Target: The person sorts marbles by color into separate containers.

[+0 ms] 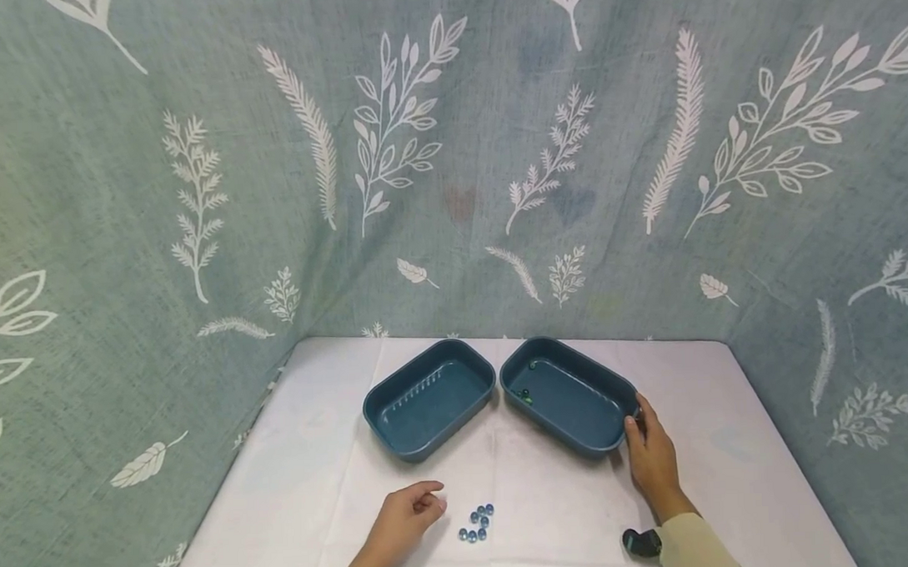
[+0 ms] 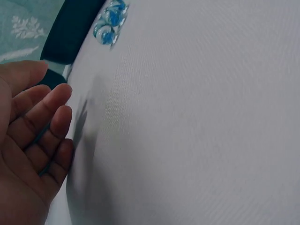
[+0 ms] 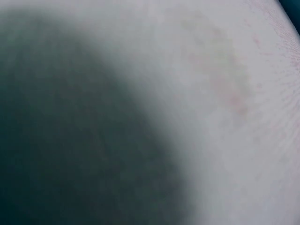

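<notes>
Several blue glass beads (image 1: 484, 523) lie in a loose cluster on the white cloth; some also show in the left wrist view (image 2: 112, 18). Just left of them is my left hand (image 1: 404, 520), its fingers loosely bent with nothing held; the left wrist view shows the same hand (image 2: 35, 126) palm and fingers above the cloth. My right hand (image 1: 654, 458) grips the near right end of the right blue tray (image 1: 583, 447), thumb and fingers at its rim. A few small green beads (image 1: 525, 394) lie inside this tray. The right wrist view is blurred and shows no hand.
A second blue tray (image 1: 411, 454) with nothing in it stands to the left, angled close beside the right one. A black device (image 1: 642, 543) is at my right wrist. Green leaf-patterned cloth (image 1: 451, 192) hangs behind and on both sides of the white-covered table (image 1: 567, 521).
</notes>
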`<state>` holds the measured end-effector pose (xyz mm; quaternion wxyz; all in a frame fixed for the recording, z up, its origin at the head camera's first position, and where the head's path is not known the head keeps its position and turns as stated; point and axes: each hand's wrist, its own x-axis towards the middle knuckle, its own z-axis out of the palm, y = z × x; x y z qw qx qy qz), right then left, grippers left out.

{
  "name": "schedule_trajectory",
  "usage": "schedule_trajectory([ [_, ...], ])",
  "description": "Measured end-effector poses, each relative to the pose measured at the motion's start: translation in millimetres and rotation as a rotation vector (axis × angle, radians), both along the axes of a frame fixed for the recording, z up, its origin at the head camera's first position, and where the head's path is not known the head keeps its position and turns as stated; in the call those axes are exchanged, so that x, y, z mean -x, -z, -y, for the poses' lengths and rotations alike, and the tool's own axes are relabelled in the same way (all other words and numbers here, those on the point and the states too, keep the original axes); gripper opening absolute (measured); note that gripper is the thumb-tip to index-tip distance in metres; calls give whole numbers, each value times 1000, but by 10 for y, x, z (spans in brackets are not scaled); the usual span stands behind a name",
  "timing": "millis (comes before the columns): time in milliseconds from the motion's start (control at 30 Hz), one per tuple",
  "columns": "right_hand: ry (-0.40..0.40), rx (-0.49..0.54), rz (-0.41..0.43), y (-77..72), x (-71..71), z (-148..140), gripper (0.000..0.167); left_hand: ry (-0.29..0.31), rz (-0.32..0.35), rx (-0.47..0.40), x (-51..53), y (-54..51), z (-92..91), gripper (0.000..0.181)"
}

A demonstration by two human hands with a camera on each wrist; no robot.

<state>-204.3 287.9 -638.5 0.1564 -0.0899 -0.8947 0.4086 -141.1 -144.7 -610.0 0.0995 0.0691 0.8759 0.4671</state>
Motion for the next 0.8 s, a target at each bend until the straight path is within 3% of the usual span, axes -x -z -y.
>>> schedule_trajectory([
  [200,12,-4,-16,-3,19,3,55,57,-4,43,-12,1,-91,32],
  [467,15,-16,-20,7,2,10,54,142,-29,135,-110,17,-179,23],
  [633,13,-13,-7,-2,-4,17,55,166,-71,189,-156,87,-221,18],
  [800,16,-12,2,-8,-5,18,55,187,-59,213,-162,100,-246,16],
])
